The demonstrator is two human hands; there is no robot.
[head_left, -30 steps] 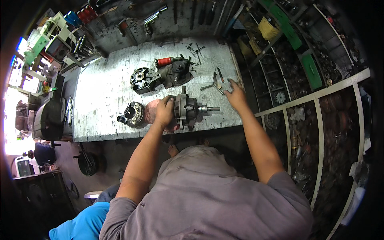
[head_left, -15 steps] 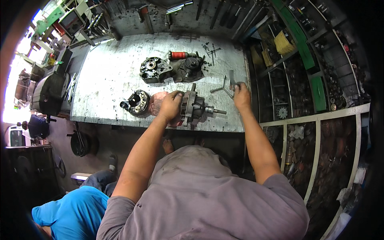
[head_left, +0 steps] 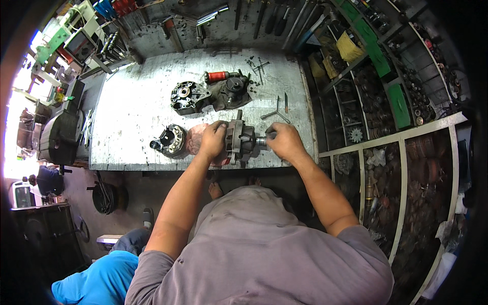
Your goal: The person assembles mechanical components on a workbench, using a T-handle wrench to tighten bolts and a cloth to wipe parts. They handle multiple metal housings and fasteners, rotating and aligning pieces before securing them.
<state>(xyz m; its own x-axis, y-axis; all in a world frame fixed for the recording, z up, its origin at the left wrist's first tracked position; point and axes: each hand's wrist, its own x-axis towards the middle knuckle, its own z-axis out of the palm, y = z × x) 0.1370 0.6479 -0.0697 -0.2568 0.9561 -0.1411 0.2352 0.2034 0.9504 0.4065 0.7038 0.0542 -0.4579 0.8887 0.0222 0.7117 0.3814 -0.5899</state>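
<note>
Left hand [head_left: 212, 140] clamped on grey cast-metal alternator body [head_left: 239, 142] at near edge of scratched metal bench [head_left: 132, 107], right hand [head_left: 284, 142] closed round its shaft; looks heavy, rigid, greasy, best gripped by the casing.

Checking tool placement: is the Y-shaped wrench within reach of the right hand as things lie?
Probably yes. The Y-shaped wrench lies on bare bench just beyond the right hand, which is on the alternator's shaft; nothing sits between them.

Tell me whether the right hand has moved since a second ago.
Yes. The right hand left the Y-shaped tool and came nearer, onto the shaft of the alternator.
</note>
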